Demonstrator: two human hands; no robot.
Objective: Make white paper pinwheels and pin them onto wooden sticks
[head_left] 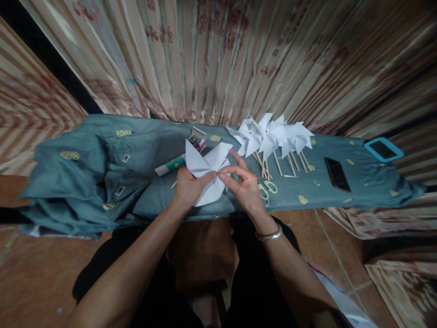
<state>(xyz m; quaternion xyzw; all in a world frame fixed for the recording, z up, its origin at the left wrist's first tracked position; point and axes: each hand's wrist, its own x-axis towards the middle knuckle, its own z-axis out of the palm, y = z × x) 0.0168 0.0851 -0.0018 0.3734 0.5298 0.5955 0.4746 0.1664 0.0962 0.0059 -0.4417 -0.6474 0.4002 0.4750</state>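
Note:
A white paper pinwheel point(208, 161) is held above the cloth-covered table, its folded blades spread out. My left hand point(191, 186) grips it from the left, with the thumb pressed near its centre. Thumb and index finger of my right hand point(244, 182) pinch at the centre from the right; anything small between those fingertips is too tiny to make out. Just behind the pinwheel lies a small open box point(197, 139) with shiny little metal pieces. A green and white tube point(170, 166) rests left of it, and scissors with yellow-green handles point(268, 189) lie beside my right hand.
Several finished white pinwheels point(268, 132) on wooden sticks lie in a row at the back right. Farther right are a dark phone point(337, 174) and a blue-framed device point(383, 149). The grey-green cloth point(88, 168) is bunched at left; a pleated curtain point(218, 59) hangs behind.

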